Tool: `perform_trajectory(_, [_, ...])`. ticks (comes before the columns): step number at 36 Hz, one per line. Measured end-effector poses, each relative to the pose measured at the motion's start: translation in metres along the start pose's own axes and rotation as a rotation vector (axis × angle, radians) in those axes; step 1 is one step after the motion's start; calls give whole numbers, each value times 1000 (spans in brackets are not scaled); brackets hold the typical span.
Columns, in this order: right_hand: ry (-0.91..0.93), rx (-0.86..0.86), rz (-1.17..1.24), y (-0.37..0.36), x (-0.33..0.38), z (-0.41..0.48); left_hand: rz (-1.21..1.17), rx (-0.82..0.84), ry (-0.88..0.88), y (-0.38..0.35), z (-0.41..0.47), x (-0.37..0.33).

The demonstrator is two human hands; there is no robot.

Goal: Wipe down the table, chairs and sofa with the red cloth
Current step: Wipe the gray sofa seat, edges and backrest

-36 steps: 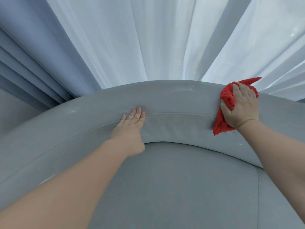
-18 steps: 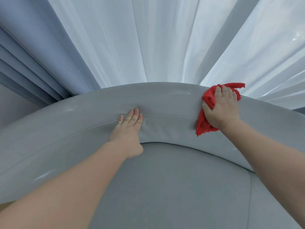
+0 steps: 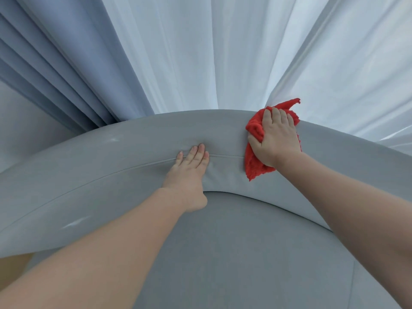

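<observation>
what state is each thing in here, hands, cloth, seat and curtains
grey backrest: curved, pale streaks at left
red cloth: bunched, pressed on the backrest top
right hand: grips the red cloth
left hand: flat, fingers straight, resting on the backrest
white curtain: hanging in folds behind the backrest

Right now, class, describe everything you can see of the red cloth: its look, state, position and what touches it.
The red cloth is bright red, fluffy like terry or microfibre, and bunched rather than folded. It drapes over the top of the grey padded backrest. A frayed corner sticks up against the white curtain, and a ragged end hangs down the inner face. The right hand grips it from above and covers its middle.
</observation>
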State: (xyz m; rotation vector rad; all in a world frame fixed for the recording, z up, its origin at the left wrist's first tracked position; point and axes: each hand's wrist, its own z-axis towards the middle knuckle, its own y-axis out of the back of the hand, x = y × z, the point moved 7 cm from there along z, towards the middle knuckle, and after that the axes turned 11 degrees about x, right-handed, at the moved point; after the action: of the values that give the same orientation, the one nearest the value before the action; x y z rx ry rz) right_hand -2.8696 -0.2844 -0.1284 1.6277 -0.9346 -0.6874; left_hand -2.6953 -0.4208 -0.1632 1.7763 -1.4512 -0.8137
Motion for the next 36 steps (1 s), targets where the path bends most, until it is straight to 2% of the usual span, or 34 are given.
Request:
perform_trajectory(8, [-23,-35,29,3,19,3,-65,-117,-80,5,-12,-2])
perform_trajectory(11, [-25,-35,26,1,17,2,-83,-180,-122,9,-30,13])
perform_trajectory(13, [-30,-41,25,1,15,1,-42,-201,-79,5,-46,35])
perform_trajectory(21, [-63,-25,35,3,19,-3,-71,-99,232,-26,-99,128])
perform_trajectory(27, [-98,-46,61,4,28,-4,-174,-17,205,-34,-85,136])
perform_trajectory(36, [-14,-41,59,-1,99,8,-197,16,188,-39,-81,138])
